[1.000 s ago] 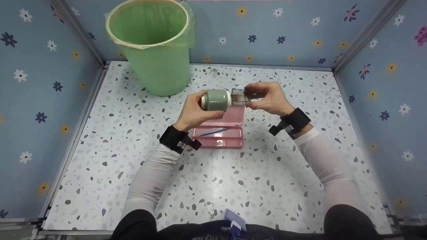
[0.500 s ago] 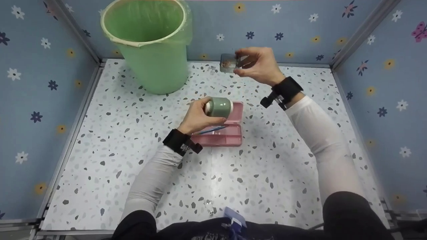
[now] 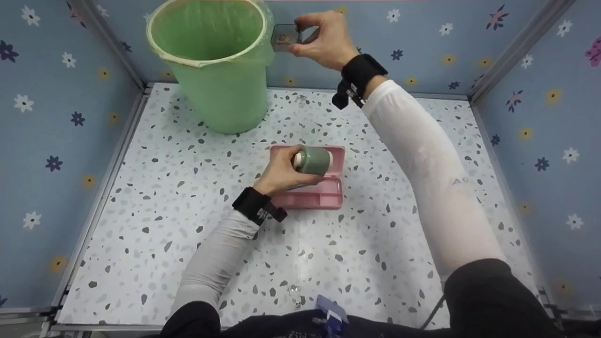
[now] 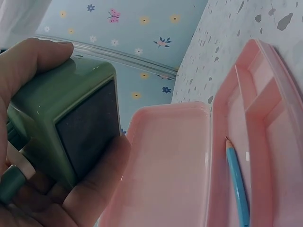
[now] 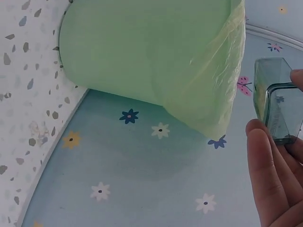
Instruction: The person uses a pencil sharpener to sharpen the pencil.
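Observation:
My left hand [image 3: 278, 172] grips a green pencil sharpener [image 3: 316, 161] over the pink pencil case [image 3: 307, 202]. In the left wrist view a dark rectangular face of the sharpener [image 4: 90, 127] shows between thumb and fingers. Up beside the bin's rim, my right hand [image 3: 328, 40] pinches a clear shavings drawer [image 3: 277, 46] by one end. Brown shavings [image 3: 284, 38] lie inside it. The right wrist view has the see-through drawer [image 5: 272, 71] between thumb and fingertips. A blue pencil [image 4: 238, 182] rests in the case's long compartment, mostly covered by my left hand in the head view.
A green bin [image 3: 225, 94] with a plastic liner [image 5: 215, 90] stands at the back left. Flowered panels [image 3: 399, 70] wall the speckled table [image 3: 375, 225] on three sides. A small clear item [image 3: 295, 293] lies near the front edge.
The right hand has drawn the shavings drawer away from the sharpener and carried it up and left to the bin's rim. The left hand has lowered the sharpener slightly, toward the case.

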`<action>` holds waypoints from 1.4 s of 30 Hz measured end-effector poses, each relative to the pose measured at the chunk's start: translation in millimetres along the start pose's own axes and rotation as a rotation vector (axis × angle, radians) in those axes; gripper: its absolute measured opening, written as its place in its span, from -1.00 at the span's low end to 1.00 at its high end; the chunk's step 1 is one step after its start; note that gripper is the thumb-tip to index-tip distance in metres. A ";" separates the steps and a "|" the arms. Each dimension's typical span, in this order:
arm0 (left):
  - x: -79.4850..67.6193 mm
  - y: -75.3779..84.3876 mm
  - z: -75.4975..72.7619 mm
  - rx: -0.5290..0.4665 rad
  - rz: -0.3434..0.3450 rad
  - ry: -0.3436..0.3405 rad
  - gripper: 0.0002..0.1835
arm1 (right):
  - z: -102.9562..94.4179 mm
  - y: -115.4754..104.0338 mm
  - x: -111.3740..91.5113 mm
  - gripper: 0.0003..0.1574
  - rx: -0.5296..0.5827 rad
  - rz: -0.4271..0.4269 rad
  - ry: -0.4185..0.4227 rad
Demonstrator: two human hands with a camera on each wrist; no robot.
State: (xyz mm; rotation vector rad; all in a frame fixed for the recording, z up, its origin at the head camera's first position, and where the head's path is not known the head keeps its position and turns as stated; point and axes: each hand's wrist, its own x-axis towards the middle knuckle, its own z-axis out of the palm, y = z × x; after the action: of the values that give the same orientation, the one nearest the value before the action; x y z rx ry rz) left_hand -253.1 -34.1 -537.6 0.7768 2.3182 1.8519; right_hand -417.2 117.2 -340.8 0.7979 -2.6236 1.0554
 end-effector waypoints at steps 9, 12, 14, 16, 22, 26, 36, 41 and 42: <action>-9.8 21.4 5.6 -0.088 -0.051 -0.097 -0.38 | 21.5 -11.5 37.8 -0.42 -0.062 0.044 0.083; -11.0 32.2 6.5 -0.064 -0.035 -0.107 -0.39 | 28.6 -16.2 46.5 -0.37 -0.080 0.075 0.083; -10.6 35.6 7.7 -0.031 -0.038 -0.106 -0.39 | 31.7 -17.9 50.1 -0.35 -0.114 0.089 0.083; -10.3 36.7 9.5 -0.013 -0.039 -0.104 -0.39 | 34.2 -18.6 52.3 -0.35 -0.146 0.101 0.087; -12.0 26.2 12.7 -0.012 -0.016 -0.095 -0.39 | 43.9 -23.8 56.5 -0.36 -0.308 0.088 0.067; -10.6 5.3 13.1 0.020 -0.029 -0.081 -0.37 | 52.0 -34.1 62.3 -0.32 -0.538 -0.015 0.013; -2.8 -9.4 16.8 0.012 -0.007 -0.124 -0.35 | 62.3 -44.2 74.1 -0.45 -0.859 -0.409 0.008; 0.7 -11.2 18.0 0.017 -0.024 -0.139 -0.35 | 63.6 -43.5 72.4 -0.35 -1.028 -0.590 -0.009; 1.6 -11.6 18.3 0.016 -0.024 -0.143 -0.35 | 63.3 -42.6 71.9 -0.35 -1.071 -0.621 -0.006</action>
State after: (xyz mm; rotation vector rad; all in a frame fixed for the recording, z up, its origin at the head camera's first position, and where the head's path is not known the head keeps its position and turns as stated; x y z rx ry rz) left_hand -251.8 -18.7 -552.9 0.8489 2.2470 1.7104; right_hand -452.8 18.7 -335.0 1.1265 -2.1676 -0.4874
